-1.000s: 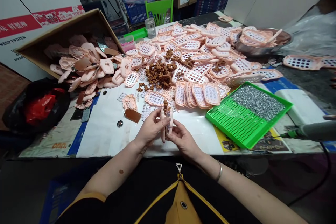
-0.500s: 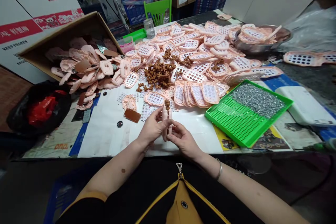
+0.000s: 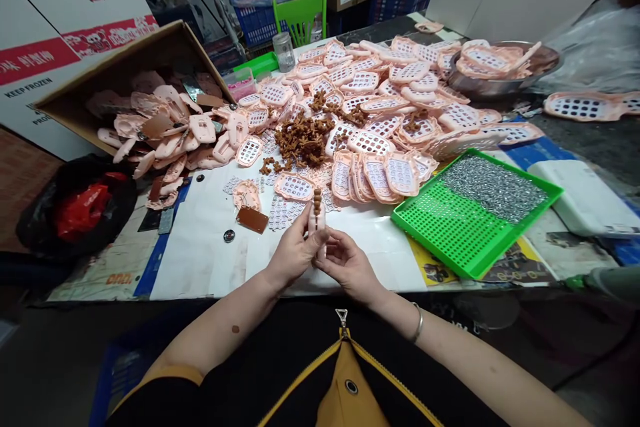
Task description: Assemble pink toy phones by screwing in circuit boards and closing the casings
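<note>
My left hand (image 3: 295,248) is closed around a slim pink plastic casing (image 3: 315,223), held edge-on above the white sheet (image 3: 200,260). A brown knobbly piece (image 3: 317,199) sticks out of the casing's top end. My right hand (image 3: 350,263) pinches the casing's lower end with thumb and fingers; its inside is hidden from me. Just beyond lie a pink casing with a button grid (image 3: 295,187) and a heap of brown figure-shaped pieces (image 3: 303,140). To the left rest an open pink shell (image 3: 247,195) and a brown circuit board (image 3: 253,219).
A green tray (image 3: 435,240) of small metal screws stands at the right, beside a white device (image 3: 583,197). Many pink casings (image 3: 370,83) pile up at the back, near a metal bowl (image 3: 510,83). A tipped cardboard box (image 3: 195,47) spills shells at the left.
The casing in my hands has turned slightly more edge-on and upright. My right fingers have shifted a little at its lower end.
</note>
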